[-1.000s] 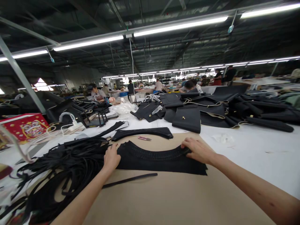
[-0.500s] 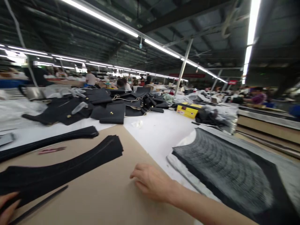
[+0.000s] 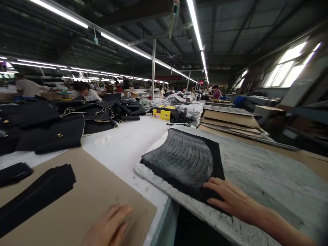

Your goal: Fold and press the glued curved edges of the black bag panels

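My right hand (image 3: 228, 198) is open, fingers stretched over the near right corner of a black sheet (image 3: 184, 160). Grey curved streaks in rows cover most of that sheet, which lies on a worn pale board (image 3: 256, 164); the fingertips appear to touch it. My left hand (image 3: 107, 225), smeared by motion, is above a tan board (image 3: 84, 201) near the bottom edge. Its fingers look bent, and whether anything is in them cannot be made out. On the tan board's left part lies a stack of black curved strips (image 3: 43, 188).
Black pieces with gold-coloured snaps (image 3: 61, 133) are heaped at the back left. A yellow box (image 3: 161, 113) stands beyond the black sheet. Stacked boards (image 3: 230, 119) sit at the right. A dark gap (image 3: 194, 229) separates the two work surfaces. Several people work farther off.
The view has swung right. My right hand has moved from above the tan board to the streaked black sheet. My left hand has left the black strips and come over the tan board.
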`<action>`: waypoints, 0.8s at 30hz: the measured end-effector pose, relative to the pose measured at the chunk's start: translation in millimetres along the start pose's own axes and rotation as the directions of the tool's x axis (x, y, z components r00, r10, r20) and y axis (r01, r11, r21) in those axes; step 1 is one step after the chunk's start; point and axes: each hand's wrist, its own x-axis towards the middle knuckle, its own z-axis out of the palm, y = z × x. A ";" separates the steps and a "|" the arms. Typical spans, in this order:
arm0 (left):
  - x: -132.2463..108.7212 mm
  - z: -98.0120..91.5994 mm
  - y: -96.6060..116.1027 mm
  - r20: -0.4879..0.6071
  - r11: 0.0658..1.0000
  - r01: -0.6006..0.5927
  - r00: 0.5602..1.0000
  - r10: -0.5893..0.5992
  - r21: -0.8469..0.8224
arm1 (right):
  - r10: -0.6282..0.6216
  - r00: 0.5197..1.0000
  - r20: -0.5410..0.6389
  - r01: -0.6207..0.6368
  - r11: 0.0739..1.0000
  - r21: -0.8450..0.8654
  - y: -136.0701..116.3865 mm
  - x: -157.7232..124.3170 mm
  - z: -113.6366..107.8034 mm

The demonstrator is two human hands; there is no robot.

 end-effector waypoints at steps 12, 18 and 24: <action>120.6 126.4 133.1 0.369 0.974 -0.201 0.902 0.226 -0.103 | -0.166 0.986 -0.032 0.158 0.972 -0.173 12.3 -4.6 10.5; 117.7 144.9 129.4 0.361 0.983 -0.163 0.915 0.181 -0.082 | -0.218 0.974 -0.060 0.209 0.969 -0.129 21.8 3.7 25.1; 119.9 151.0 132.1 0.326 0.988 -0.110 0.935 0.140 -0.109 | -0.153 0.983 -0.102 0.168 0.975 0.149 32.6 6.4 11.2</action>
